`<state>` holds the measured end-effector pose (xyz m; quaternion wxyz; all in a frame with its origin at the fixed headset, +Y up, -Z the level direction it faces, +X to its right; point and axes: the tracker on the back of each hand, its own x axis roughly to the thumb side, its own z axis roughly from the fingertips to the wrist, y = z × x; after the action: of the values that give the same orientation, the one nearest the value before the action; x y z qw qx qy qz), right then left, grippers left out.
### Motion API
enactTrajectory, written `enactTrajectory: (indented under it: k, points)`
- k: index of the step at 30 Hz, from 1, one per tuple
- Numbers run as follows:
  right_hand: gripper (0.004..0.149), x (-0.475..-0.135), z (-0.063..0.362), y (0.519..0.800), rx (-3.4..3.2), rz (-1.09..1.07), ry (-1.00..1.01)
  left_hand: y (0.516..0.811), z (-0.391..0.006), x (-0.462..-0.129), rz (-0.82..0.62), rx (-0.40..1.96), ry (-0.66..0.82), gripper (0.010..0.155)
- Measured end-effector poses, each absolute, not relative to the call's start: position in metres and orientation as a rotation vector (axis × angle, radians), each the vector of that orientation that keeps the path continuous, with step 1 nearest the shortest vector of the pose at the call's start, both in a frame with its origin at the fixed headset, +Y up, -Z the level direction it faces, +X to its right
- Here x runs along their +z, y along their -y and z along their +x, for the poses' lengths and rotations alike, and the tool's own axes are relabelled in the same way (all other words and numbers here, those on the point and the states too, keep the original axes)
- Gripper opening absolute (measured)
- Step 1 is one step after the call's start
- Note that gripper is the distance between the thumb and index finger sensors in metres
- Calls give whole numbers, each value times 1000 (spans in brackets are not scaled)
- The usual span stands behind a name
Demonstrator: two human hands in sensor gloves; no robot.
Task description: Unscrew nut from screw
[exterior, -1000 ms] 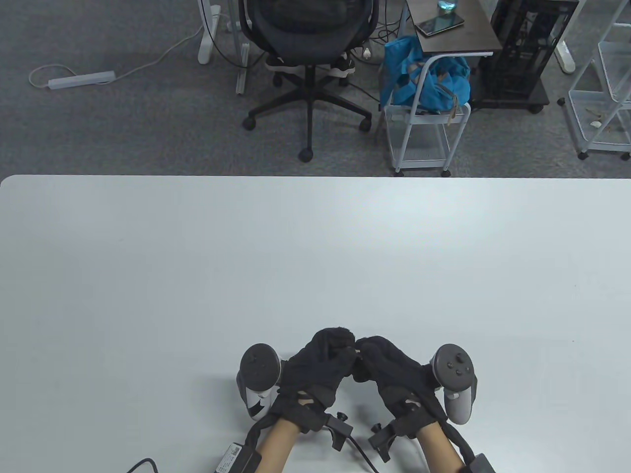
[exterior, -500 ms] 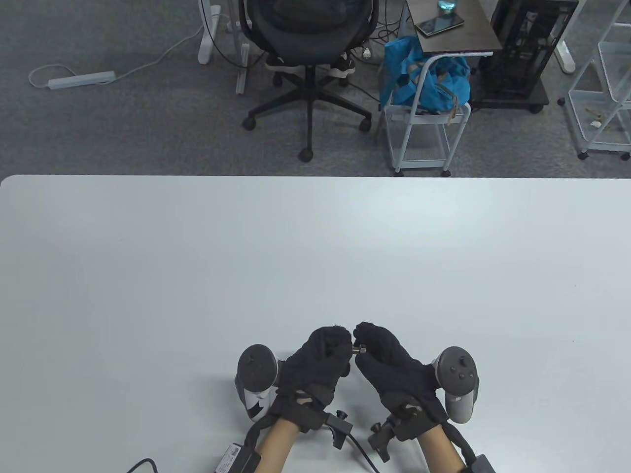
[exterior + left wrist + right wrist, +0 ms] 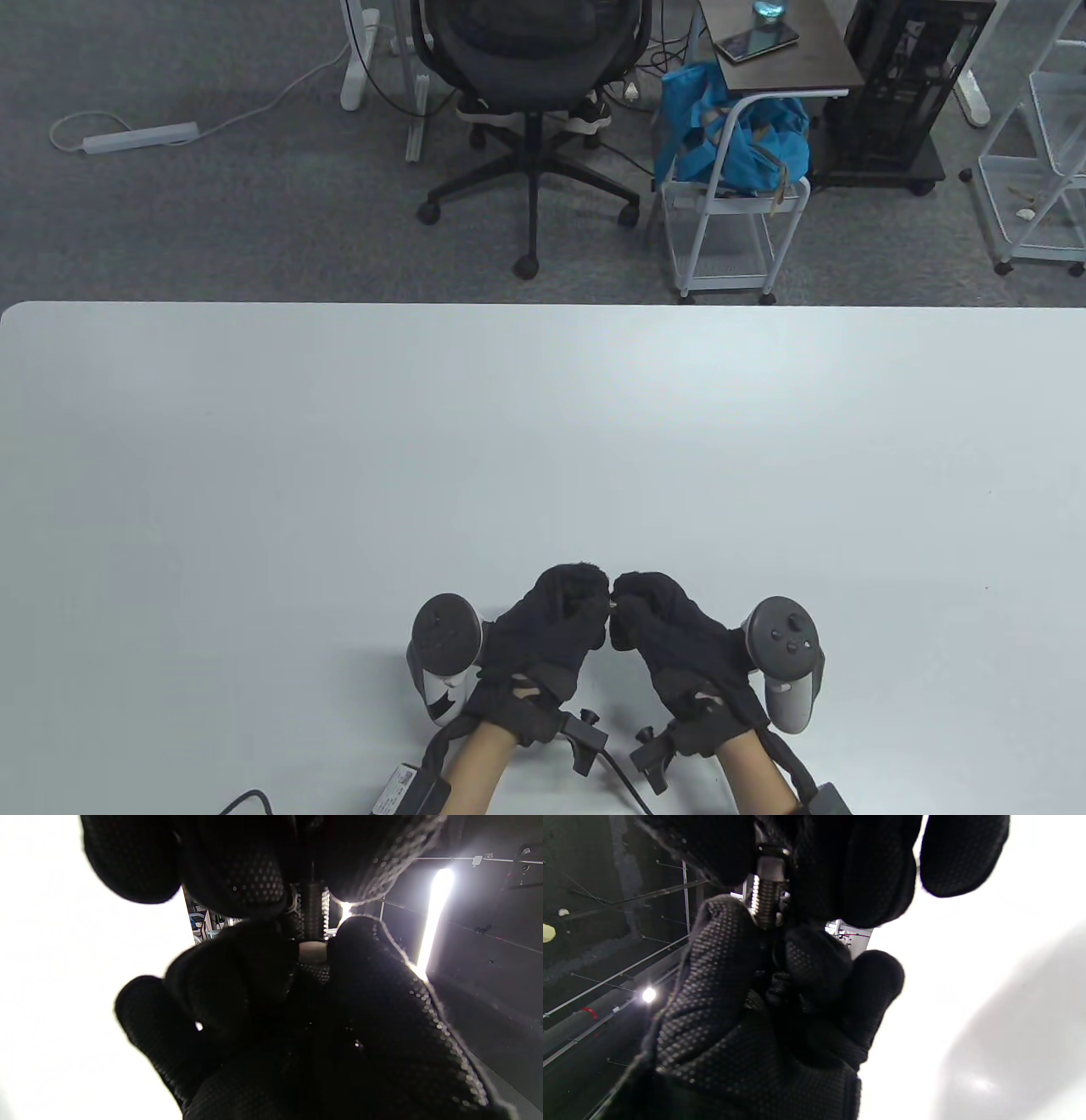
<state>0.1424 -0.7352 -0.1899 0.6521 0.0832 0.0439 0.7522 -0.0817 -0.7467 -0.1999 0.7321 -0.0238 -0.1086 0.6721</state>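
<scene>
Both gloved hands meet low in the middle of the table view, fingertips together. My left hand pinches the threaded screw, of which only a glint shows there. In the left wrist view the screw's thread runs between my left fingers above and my right fingers below. My right hand pinches a smooth pale metal piece on the screw, apparently the nut. The right wrist view shows the nut under my right fingers and the bright thread leading into my left hand.
The white table spreads out ahead of the hands. Its far edge runs across the middle of the view. An office chair and a cart with a blue bag stand on the floor beyond it.
Half a second ago my right fingers had lifted and sat further back, baring the screw's end. They have now closed over it again. My left hand has hardly moved.
</scene>
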Motion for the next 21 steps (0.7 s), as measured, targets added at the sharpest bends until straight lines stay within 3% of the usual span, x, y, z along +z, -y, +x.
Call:
enactTrajectory:
  k: [6,13,21]
  points:
    - [51,-189,143,732,1704,217,-76,747,-82,-200,-51,1495,227,47]
    - [73,-190,145,744,1690,148,-170,747,-82,-200,-48,1500,239,47]
    - [56,-192,145,742,1704,148,-159,747,-82,-201,-42,1494,238,47]
